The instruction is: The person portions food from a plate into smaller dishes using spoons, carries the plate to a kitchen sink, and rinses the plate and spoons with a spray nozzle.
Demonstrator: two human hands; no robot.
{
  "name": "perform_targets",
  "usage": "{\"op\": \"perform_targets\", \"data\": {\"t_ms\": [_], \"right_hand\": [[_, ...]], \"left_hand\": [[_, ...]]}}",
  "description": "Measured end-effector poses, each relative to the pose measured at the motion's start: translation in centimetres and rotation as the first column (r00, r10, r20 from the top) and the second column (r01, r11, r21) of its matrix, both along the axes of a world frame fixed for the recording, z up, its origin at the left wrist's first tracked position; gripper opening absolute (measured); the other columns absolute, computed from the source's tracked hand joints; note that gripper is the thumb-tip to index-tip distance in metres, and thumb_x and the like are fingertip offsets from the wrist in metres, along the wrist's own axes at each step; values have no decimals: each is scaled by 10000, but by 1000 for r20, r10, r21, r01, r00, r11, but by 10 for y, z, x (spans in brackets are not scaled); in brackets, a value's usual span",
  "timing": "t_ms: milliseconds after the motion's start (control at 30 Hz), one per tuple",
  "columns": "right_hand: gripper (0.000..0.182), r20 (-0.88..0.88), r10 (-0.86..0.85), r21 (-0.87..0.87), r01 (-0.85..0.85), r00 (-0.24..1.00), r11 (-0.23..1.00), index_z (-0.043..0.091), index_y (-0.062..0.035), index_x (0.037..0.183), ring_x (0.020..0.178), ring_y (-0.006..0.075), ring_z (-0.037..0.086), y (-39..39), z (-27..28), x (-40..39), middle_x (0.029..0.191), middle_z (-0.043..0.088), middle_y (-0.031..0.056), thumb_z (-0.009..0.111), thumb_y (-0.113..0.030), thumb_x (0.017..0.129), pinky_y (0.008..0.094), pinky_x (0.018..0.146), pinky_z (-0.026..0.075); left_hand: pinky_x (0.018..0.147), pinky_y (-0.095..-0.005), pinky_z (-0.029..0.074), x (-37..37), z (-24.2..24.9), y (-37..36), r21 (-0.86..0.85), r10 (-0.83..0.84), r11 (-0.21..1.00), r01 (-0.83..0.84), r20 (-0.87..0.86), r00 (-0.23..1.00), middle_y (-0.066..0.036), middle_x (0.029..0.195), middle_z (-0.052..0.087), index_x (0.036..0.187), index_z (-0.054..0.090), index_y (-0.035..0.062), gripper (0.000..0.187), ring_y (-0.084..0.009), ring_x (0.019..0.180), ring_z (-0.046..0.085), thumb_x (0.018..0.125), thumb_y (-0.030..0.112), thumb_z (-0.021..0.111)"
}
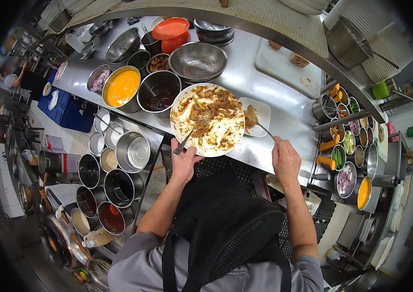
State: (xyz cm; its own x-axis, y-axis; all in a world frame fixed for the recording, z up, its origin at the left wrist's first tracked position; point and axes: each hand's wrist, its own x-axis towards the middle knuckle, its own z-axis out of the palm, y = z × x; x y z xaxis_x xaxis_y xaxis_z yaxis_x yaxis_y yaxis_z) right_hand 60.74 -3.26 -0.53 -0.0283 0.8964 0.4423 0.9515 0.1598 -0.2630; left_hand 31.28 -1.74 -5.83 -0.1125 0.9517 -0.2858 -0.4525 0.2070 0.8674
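Observation:
A large white plate [231, 137] streaked with brown sauce holds pieces of cooked food and stands on the steel counter [284, 121]. My left hand [183, 158] grips the plate's near rim and also holds a metal spoon [192, 134] whose bowl lies on the food. My right hand [284, 158] holds a second metal utensil [266, 130] with a lump of brown food at its tip, over a small white square dish [261, 113] just right of the plate.
Steel bowls, an orange sauce pot [121, 88] and a dark sauce pot [159, 92] crowd the counter behind the plate. Round containers fill a rack at left [119, 170]. Garnish tubs sit at right [347, 155]. A white cutting board [289, 68] lies beyond. Another person stands far left [17, 78].

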Motion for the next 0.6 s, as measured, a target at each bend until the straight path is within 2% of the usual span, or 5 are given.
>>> {"op": "perform_targets", "data": {"t_ms": [167, 267, 400, 567, 600], "right_hand": [[214, -169, 78, 34, -73, 982, 997, 647, -100, 1068, 696, 319, 640, 27, -15, -31, 832, 627, 100, 641, -61, 858, 428, 603, 526], [204, -140, 52, -24, -56, 989, 998, 648, -103, 1064, 705, 325, 644, 31, -21, -33, 843, 634, 100, 640, -75, 862, 436, 608, 531], [190, -78, 23, -15, -24, 997, 1000, 657, -102, 1052, 693, 321, 639, 15, -14, -14, 830, 629, 94, 637, -69, 866, 432, 602, 529], [159, -144, 30, -18, -33, 989, 999, 654, -71, 1053, 715, 330, 636, 11, 14, -23, 848, 644, 119, 615, -51, 901, 417, 622, 508], [165, -159, 75, 0, -76, 984, 997, 654, -75, 1055, 722, 331, 635, 16, 18, -26, 850, 643, 118, 616, -48, 896, 419, 628, 508]], "left_hand": [[736, -398, 646, -3, 6, -4, -8, -8, 1000, 8, -9, 1000, -166, 1203, 571, 1190, 350, 58, 371, -277, 995, 681, 870, -61, 494], [732, -407, 646, -4, 13, -9, 2, -5, 1000, 5, 32, 999, -170, 1208, 570, 1205, 347, 54, 389, -287, 997, 681, 865, -63, 494], [727, -412, 647, -8, 7, -10, -3, 14, 1000, -14, 23, 1000, -163, 1209, 573, 1214, 356, 63, 398, -285, 1001, 680, 864, -68, 493], [699, -393, 645, -12, 0, -5, -7, -24, 1000, 25, 77, 997, -137, 1209, 589, 1257, 372, 90, 440, -265, 1008, 680, 866, -68, 497], [687, -389, 644, -14, 0, -5, -8, -37, 999, 38, 72, 997, -137, 1219, 589, 1278, 371, 90, 457, -263, 1002, 681, 866, -65, 497]]}}
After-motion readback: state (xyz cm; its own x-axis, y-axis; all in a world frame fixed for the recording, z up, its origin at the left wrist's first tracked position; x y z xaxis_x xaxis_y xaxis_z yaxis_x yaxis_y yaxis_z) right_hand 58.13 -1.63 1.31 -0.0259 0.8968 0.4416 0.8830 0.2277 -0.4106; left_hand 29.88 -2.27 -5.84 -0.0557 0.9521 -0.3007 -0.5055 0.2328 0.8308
